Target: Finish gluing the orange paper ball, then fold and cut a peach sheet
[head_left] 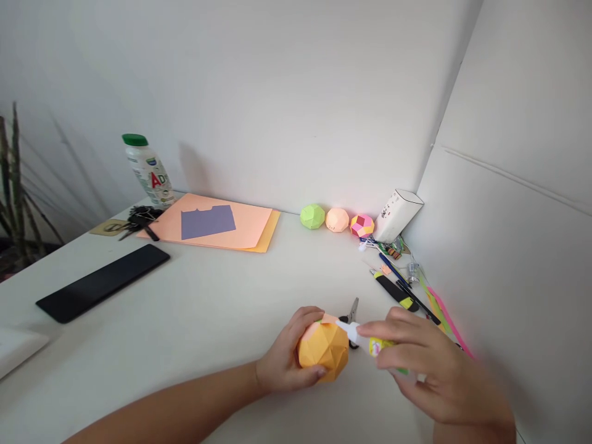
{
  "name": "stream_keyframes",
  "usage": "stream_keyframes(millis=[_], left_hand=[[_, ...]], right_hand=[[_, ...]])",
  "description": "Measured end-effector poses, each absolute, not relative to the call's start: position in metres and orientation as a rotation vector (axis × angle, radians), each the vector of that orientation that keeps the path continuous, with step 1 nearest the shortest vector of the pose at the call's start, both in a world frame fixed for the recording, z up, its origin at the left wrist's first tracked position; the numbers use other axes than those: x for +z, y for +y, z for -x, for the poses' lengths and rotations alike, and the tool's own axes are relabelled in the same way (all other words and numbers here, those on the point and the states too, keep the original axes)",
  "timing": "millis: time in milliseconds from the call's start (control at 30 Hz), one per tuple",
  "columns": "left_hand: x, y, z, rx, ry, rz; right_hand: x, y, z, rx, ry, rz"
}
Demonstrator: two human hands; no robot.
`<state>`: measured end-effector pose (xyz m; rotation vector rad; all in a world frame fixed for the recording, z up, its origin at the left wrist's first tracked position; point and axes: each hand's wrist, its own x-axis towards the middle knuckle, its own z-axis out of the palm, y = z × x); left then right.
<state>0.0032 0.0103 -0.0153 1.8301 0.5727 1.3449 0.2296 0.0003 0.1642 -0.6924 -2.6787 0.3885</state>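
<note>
White walls (259, 92) (softly shaded) meet beyond a white table (222, 296).

Part of the orange paper ball (324, 350) is covered by the left grip (287, 362), and much of the squeeze bottle (377, 346) by the right grip (430, 351). The scissors (354, 308) are partly hidden behind them. A white object (18, 346) and the plant (16, 179) are cut off by the left edge. Print on the white box (393, 216) cannot be read.
</note>
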Motion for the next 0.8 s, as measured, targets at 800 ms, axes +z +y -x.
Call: stream_keyframes(millis=[800], left_hand=[[-0.020,0.006,-0.002,1.247,0.736,-1.984]], right_hand=[[0.022,0.063,-0.264,1.086,-1.138,1.312]])
